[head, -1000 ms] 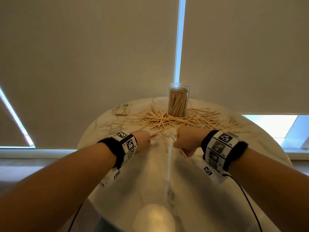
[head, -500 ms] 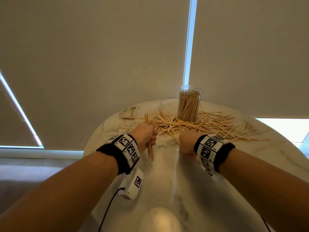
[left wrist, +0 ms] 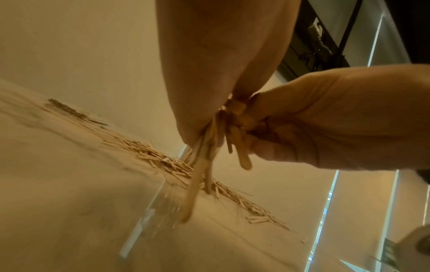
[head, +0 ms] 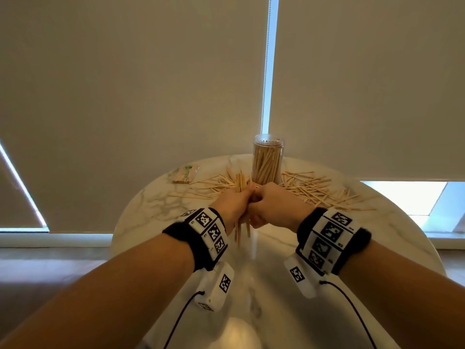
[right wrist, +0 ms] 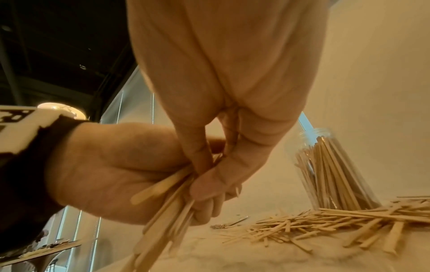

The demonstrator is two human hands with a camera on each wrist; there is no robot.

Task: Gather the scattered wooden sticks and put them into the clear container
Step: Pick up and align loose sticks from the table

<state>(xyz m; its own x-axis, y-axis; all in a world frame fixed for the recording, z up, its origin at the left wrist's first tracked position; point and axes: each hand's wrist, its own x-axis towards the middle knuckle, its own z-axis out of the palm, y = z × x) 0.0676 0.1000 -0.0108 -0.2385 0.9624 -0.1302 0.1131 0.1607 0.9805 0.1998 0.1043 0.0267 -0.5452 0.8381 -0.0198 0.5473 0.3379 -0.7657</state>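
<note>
My hands have come together since a moment ago. Half a second back my left hand (head: 236, 202) stood alone with an upright clutch of sticks while my right hand (head: 274, 205) was a separate fist low near the table; now the two touch, knuckle to knuckle, raised above the marble table (head: 141, 205) in front of the clear container (head: 268, 159).

My left hand is curled around the bundle of sticks (head: 241, 230), which pokes out above and below the fist. From the right wrist view my right fingers (right wrist: 204, 156) pinch into that same bundle (right wrist: 167, 208) just beside my left palm (right wrist: 111, 171) — I read this as passing over what the right hand picked up, or squaring the ends, so that one hand carries the lot. The bundle is untidy: in the left wrist view the sticks (left wrist: 202, 165) splay downward at different lengths, one broader, round-ended stick (left wrist: 243, 156) hanging apart from the thin ones.

The container stands upright at the far side of the table, open at the top as far as I can tell, and already well filled with sticks leaning inside. The scattered sticks (head: 324, 192) lie mostly around its base, the thicker spread to the right, a thinner one to the left. A small wrapped packet (head: 186, 173) lies further left, apart from the pile.

So the task is partway — a handful is consolidated and ready to go in, but plenty remains on the table
</note>
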